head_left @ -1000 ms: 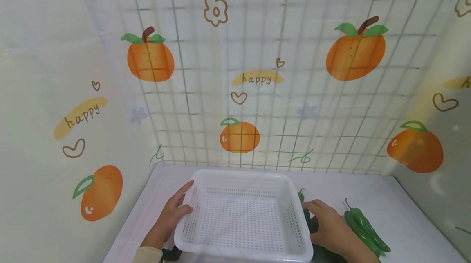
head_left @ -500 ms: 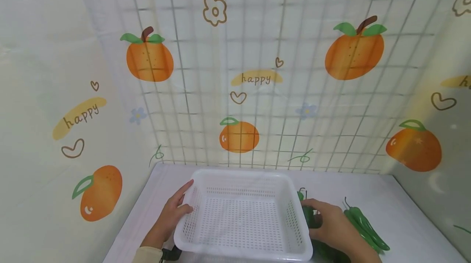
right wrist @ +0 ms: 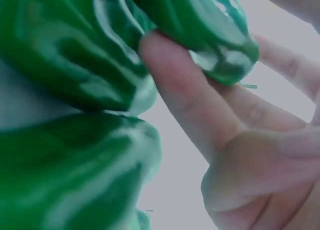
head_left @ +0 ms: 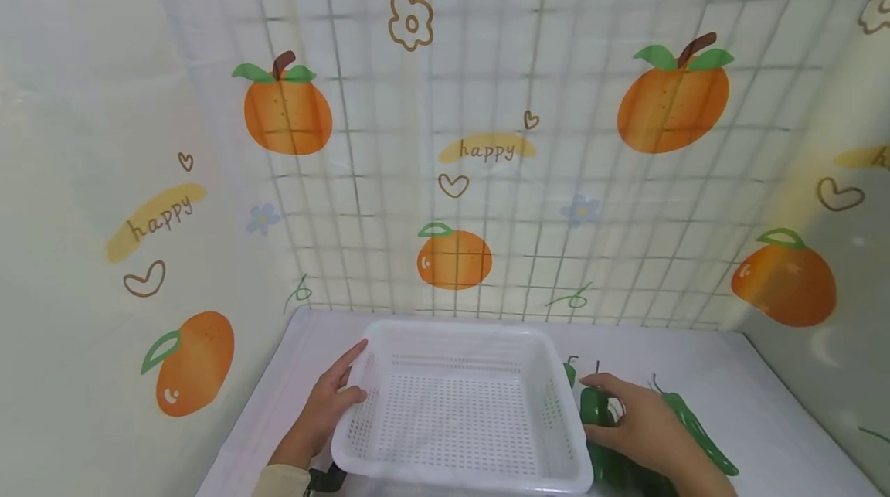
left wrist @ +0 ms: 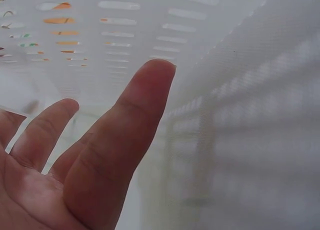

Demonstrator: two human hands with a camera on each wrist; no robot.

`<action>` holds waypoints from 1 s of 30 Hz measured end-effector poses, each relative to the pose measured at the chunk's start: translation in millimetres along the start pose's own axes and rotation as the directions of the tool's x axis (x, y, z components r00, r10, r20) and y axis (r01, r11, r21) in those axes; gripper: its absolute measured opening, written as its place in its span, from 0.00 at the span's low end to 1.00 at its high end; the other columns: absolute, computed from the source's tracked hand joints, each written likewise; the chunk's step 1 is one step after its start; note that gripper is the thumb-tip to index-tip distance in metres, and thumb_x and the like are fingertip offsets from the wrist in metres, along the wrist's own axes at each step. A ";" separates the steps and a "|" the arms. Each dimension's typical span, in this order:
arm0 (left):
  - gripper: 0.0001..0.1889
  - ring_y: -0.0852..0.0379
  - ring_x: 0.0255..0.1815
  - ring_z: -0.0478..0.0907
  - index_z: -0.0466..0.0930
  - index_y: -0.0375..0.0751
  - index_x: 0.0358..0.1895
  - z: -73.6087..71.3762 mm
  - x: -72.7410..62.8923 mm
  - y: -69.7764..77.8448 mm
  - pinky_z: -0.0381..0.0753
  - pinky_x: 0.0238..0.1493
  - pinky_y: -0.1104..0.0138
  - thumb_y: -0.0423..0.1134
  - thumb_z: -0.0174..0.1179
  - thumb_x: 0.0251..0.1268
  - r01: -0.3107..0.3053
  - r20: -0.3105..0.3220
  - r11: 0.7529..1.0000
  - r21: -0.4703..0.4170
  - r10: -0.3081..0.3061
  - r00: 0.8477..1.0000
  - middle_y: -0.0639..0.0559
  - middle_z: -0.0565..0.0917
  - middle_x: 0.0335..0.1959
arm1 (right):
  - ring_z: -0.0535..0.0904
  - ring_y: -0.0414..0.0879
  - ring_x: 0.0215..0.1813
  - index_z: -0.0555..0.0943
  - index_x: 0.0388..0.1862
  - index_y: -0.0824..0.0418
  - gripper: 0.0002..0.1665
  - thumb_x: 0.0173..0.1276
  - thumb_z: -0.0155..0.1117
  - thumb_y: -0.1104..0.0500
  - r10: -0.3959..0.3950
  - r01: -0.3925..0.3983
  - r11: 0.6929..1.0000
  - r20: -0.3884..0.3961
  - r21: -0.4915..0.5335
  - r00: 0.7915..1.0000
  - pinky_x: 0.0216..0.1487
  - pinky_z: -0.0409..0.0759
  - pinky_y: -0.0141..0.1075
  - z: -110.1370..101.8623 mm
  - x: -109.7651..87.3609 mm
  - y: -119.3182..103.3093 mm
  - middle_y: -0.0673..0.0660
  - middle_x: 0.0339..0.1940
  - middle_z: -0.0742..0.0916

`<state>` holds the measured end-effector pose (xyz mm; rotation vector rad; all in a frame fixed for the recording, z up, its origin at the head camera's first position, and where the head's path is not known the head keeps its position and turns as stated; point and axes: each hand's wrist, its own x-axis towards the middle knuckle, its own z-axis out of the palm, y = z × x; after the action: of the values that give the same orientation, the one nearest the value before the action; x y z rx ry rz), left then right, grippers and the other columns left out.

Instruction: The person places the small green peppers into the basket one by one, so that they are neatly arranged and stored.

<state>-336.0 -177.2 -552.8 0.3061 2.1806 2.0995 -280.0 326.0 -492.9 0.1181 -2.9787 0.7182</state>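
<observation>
A white slotted plastic basket (head_left: pixel 459 412) with no contents stands in the middle front. My left hand (head_left: pixel 327 400) holds its left side, thumb over the rim and other fingers beneath, close to the slotted wall (left wrist: pixel 117 32) in the left wrist view. Beside the basket's right wall, my right hand (head_left: pixel 640 420) pinches a green pepper (head_left: pixel 594 408) between thumb and fingers. In the right wrist view a fingertip lies against this pepper (right wrist: pixel 205 35), with two larger green peppers (right wrist: pixel 65 175) close by.
More green peppers (head_left: pixel 612 470) lie under the right hand, partly hidden. Another green pepper (head_left: pixel 570 373) shows behind the basket's right edge, and a long green pepper (head_left: pixel 702 435) lies farther right. A fruit-printed curtain (head_left: pixel 455 172) surrounds the white table (head_left: pixel 667 350).
My right hand has moved slightly right, away from the basket wall, along with the green pepper. It now covers part of the long peppers. The left hand and basket have stayed put.
</observation>
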 end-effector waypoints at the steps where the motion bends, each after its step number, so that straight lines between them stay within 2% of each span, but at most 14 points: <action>1: 0.45 0.36 0.61 0.81 0.60 0.62 0.84 -0.2 -0.3 0.3 0.87 0.50 0.55 0.26 0.56 0.64 -0.003 0.006 1.000 -0.002 0.003 1.000 0.40 0.73 0.76 | 0.87 0.51 0.42 0.83 0.65 0.52 0.50 0.42 0.90 0.37 -0.002 0.002 1.000 0.004 0.017 1.000 0.37 0.89 0.53 -2.1 -0.3 0.1 0.60 0.59 0.88; 4: 0.46 0.34 0.63 0.80 0.60 0.64 0.84 -1.3 -1.0 0.5 0.86 0.51 0.56 0.25 0.54 0.63 -0.006 0.027 1.000 -0.013 0.006 1.000 0.40 0.73 0.76 | 0.82 0.45 0.29 0.83 0.64 0.53 0.47 0.43 0.90 0.42 -0.005 0.005 0.999 0.009 0.041 1.000 0.29 0.87 0.42 -9.8 -0.9 -0.4 0.60 0.54 0.89; 7: 0.48 0.32 0.62 0.80 0.58 0.63 0.84 -2.9 -1.7 0.6 0.86 0.51 0.56 0.24 0.53 0.61 -0.017 0.045 1.000 -0.023 0.018 0.999 0.39 0.74 0.75 | 0.80 0.44 0.26 0.82 0.65 0.54 0.47 0.46 0.89 0.42 -0.007 0.006 0.999 0.019 0.047 1.000 0.26 0.86 0.39 -20.3 1.2 -0.7 0.63 0.55 0.88; 14: 0.48 0.32 0.59 0.82 0.56 0.60 0.85 -3.8 -3.4 4.6 0.87 0.49 0.53 0.24 0.55 0.60 -0.054 0.066 0.999 -0.002 0.054 0.996 0.36 0.73 0.75 | 0.85 0.41 0.31 0.79 0.68 0.53 0.47 0.52 0.86 0.41 -0.056 0.054 0.996 0.030 0.066 0.998 0.28 0.85 0.37 -47.0 7.3 -4.7 0.71 0.61 0.84; 16: 0.48 0.32 0.58 0.82 0.57 0.60 0.85 -3.6 -3.5 5.9 0.87 0.48 0.53 0.24 0.56 0.60 -0.061 0.061 0.998 0.005 0.061 0.996 0.37 0.74 0.74 | 0.86 0.41 0.31 0.78 0.70 0.54 0.47 0.54 0.85 0.40 -0.084 0.081 0.994 0.033 0.071 0.996 0.27 0.84 0.38 -57.2 9.2 -11.6 0.75 0.62 0.82; 21: 0.48 0.34 0.56 0.83 0.58 0.59 0.85 -3.7 -3.1 7.6 0.87 0.46 0.53 0.24 0.55 0.59 -0.067 0.044 0.998 0.019 0.066 0.997 0.38 0.74 0.75 | 0.88 0.43 0.34 0.77 0.70 0.54 0.46 0.56 0.83 0.40 -0.153 0.151 0.986 0.023 0.075 0.988 0.30 0.85 0.42 -76.7 20.2 -33.7 0.76 0.63 0.81; 26: 0.48 0.36 0.57 0.82 0.59 0.60 0.85 -2.6 -3.6 8.7 0.87 0.46 0.53 0.25 0.56 0.58 -0.051 0.024 0.998 0.036 0.050 0.998 0.38 0.73 0.75 | 0.90 0.46 0.38 0.76 0.71 0.53 0.45 0.57 0.84 0.42 -0.201 0.194 0.971 0.041 0.142 0.979 0.37 0.88 0.48 -79.4 37.0 -59.4 0.72 0.63 0.83; 30: 0.48 0.36 0.58 0.82 0.60 0.61 0.84 1.0 -3.6 9.5 0.86 0.46 0.53 0.27 0.56 0.58 -0.046 0.019 0.999 0.030 0.045 0.999 0.39 0.75 0.74 | 0.90 0.44 0.37 0.77 0.69 0.52 0.42 0.57 0.85 0.47 -0.257 0.237 0.949 0.074 0.207 0.964 0.40 0.89 0.46 -72.7 51.3 -78.4 0.67 0.61 0.84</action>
<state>-331.6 -176.7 -543.7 0.3798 2.2176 2.0796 -319.8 286.8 -388.3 0.5448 -2.8994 0.9956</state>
